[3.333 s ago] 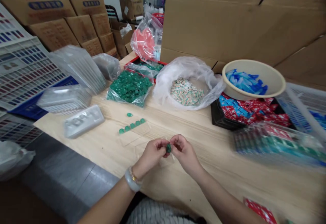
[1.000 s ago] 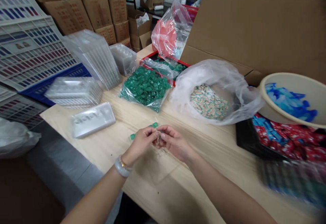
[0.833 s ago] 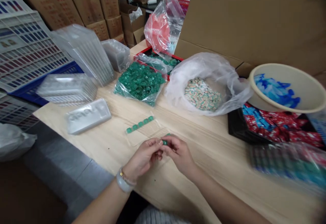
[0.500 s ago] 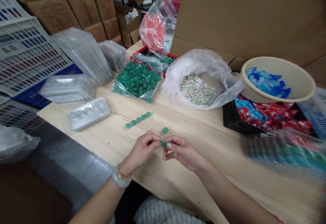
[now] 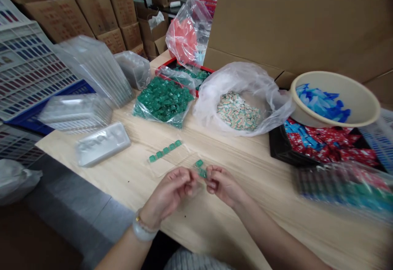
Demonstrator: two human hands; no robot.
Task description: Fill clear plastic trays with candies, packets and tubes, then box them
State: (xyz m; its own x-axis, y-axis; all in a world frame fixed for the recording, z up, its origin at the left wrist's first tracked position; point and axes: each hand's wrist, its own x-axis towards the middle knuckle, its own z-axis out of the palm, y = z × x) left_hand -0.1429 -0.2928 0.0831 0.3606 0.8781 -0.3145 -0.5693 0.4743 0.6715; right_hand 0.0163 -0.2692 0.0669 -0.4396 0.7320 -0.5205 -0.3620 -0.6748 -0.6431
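Over the table, my right hand has its thumb and fingers pinched on a small green translucent cube. Close by on the left is my left hand, its fingers curled together and blurred at the tips; what they hold, if anything, cannot be made out. Just beyond the fingers lies another green cube on a clear thin plastic tray. A slanting row of green cubes sits along the tray's left part.
An open bag of green cubes and a white bag of small striped pieces stand behind. Clear trays are at left. At right, a cream bowl of blue packets rests over a black crate of red and blue packets.
My hands have drawn slightly apart. The left one has come off the green cube, which stays at the right hand's fingertips. The whole view has shifted a little.
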